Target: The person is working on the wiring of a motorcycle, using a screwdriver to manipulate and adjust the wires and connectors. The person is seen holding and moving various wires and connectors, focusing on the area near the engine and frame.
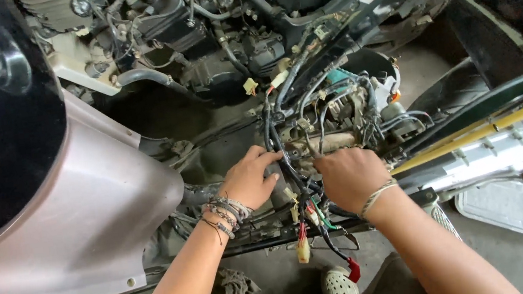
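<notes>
Fingers of left hand (250, 180) spread, tips pressed on black wiring harness (289, 163) of stripped scooter. Right hand (349, 176) clenched around same bundle, just right of left fingertips. Below both: dangling connectors, 1 cream (303, 250), 1 red (353, 270). Left of fingers: mauve body panel (86, 219).

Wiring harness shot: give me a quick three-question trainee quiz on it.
1. True or false: both hands are on the black wiring harness.
2. Which wrist wears several beaded bracelets: a) left b) right?
3. What colour is the connector hanging lowest from the loose wires?

Key:
1. True: the left hand and the right hand both rest on the cable bundle.
2. a; the right wrist has one light cord band.
3. Red.
</notes>
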